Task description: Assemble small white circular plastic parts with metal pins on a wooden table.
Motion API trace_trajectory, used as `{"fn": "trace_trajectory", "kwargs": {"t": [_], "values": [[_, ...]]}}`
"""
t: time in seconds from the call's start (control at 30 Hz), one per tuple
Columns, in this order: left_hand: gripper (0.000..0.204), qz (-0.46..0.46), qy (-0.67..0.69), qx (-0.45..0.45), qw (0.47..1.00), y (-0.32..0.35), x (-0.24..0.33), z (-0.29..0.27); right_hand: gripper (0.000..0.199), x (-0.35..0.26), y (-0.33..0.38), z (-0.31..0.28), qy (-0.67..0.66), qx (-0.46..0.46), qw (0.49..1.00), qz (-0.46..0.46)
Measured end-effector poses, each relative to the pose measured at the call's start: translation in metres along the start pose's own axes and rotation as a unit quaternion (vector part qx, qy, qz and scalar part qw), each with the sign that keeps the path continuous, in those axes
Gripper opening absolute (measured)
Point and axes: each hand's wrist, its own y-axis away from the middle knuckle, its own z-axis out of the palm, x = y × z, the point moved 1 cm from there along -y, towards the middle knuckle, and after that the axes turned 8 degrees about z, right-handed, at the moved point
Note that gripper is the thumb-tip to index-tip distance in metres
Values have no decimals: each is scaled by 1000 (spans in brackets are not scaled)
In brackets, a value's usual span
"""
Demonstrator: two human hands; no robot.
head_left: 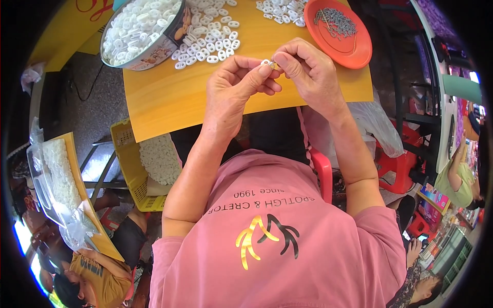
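Note:
Over the yellow table (169, 108) my two hands meet at the fingertips. My left hand (228, 87) pinches a small white plastic piece (265, 62), oval with holes like those in the loose pile. Close against it, my right hand (310, 77) has thumb and forefinger pressed together on a tiny grey metal part, mostly covered by the fingers; it looks like a small screw. Beyond my left hand lie many loose white oval two-hole pieces (209, 46). A red plate (359, 54) beyond my right hand holds a heap of small grey metal screws (336, 24).
A round tin (154, 60) full of white pieces stands at the table's far left. More pieces (283, 11) lie at the far edge. Below left is a yellow crate (126, 164) with white pieces. Other people sit at lower left and right; a red stool (400, 167) is at right.

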Motion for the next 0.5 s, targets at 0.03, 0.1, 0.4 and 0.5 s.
{"fn": "trace_trajectory", "kwargs": {"t": [0.03,0.1,0.4,0.5], "values": [[19,0,0,0,1000,0,0,0,14,0,0,0,0,0,1000,0],[19,0,0,-1,1000,1,-1,0,14,0,0,1,2,3,1000,6],[19,3,-7,4,1000,2,0,2,11,-5,0,1,59,15,997,-56],[18,14,-12,10,1000,1,-2,4,9,-5,0,3,76,34,993,-82]]}}
